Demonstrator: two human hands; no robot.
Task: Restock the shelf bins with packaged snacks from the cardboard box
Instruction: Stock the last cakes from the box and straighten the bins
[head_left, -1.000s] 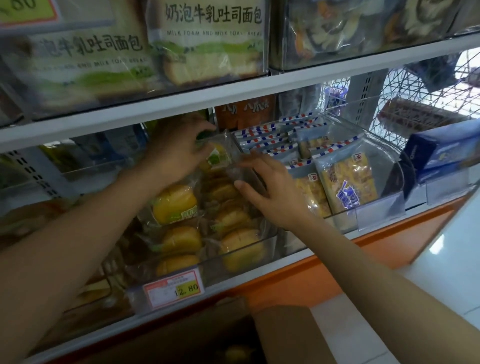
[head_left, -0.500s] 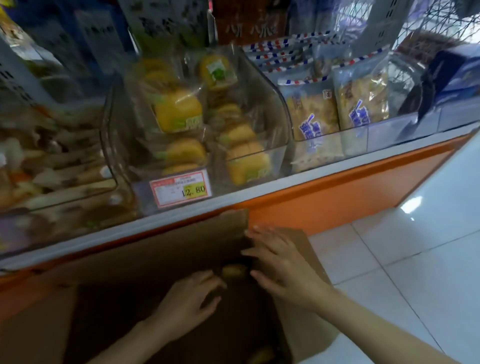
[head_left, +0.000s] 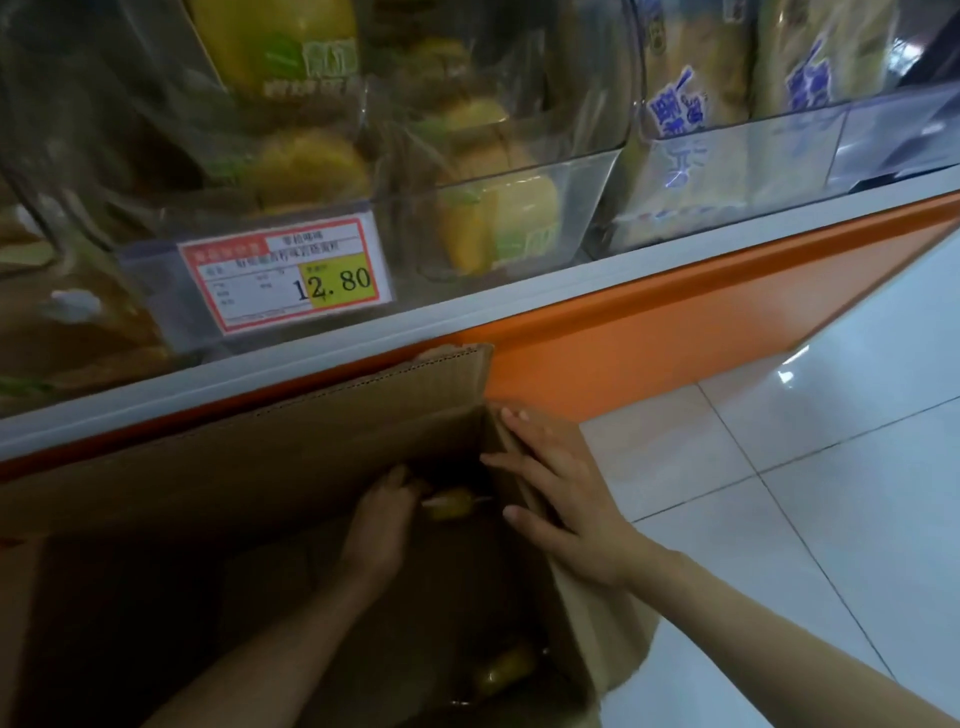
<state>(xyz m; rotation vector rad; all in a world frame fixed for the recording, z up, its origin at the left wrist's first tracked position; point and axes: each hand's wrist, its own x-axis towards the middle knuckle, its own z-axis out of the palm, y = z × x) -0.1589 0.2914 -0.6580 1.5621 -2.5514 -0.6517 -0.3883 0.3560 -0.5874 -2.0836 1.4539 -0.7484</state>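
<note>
Two bare hands are at the open brown cardboard box (head_left: 270, 457), which sits against the orange shelf base (head_left: 675, 322). The left hand (head_left: 382, 525) reaches deep inside the box, its fingertips at a small yellow snack in clear wrapping (head_left: 451, 503) near the box's far right corner (the dim light hides whether the fingers have closed on it, so I cannot tell). The right hand (head_left: 561, 488) lies flat on the box's right flap, fingers straight, holding nothing. A second yellow wrapped snack (head_left: 506, 670) lies on the box's bottom, nearer the person. Above the box, a clear plastic shelf bin (head_left: 597, 197) holds more yellow snacks, with a red-bordered white price label (head_left: 288, 275) reading 12.80 on its front. Right of the box lies the pale tiled floor (head_left: 831, 467).
</note>
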